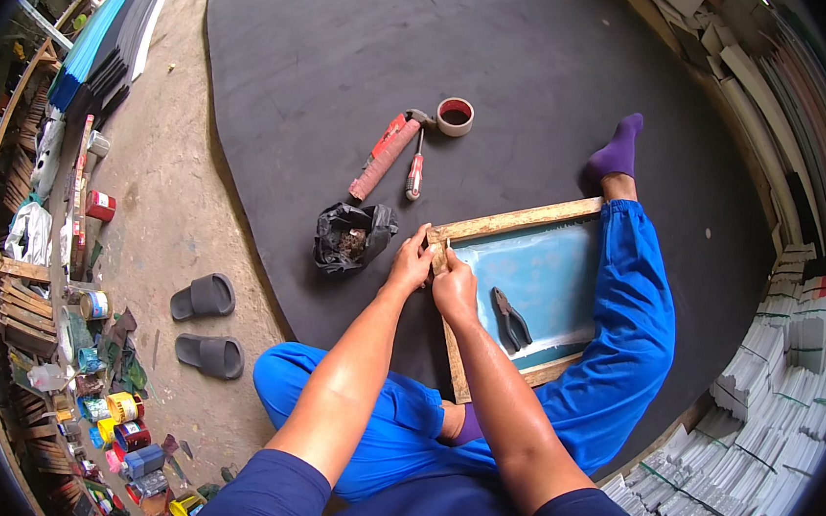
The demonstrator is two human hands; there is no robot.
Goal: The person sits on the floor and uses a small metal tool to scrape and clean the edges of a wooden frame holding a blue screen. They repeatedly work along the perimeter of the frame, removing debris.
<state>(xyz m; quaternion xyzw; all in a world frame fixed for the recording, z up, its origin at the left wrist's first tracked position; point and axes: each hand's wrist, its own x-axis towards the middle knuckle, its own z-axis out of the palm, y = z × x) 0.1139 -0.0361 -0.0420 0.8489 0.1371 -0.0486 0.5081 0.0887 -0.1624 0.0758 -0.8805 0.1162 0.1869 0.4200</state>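
Here, centre frame: left hand (410,266) and right hand (454,286) both pinched closed on the upper-left corner of the wooden screen frame (515,219) across the lap. Judgement: steady the frame, press evenly. Pliers (511,318) lie on its blue mesh. Black bag (353,236), left, holds small brownish bits.

Workshop floor: paint cans (119,419), hammer (388,153), stacked boards (108,35).
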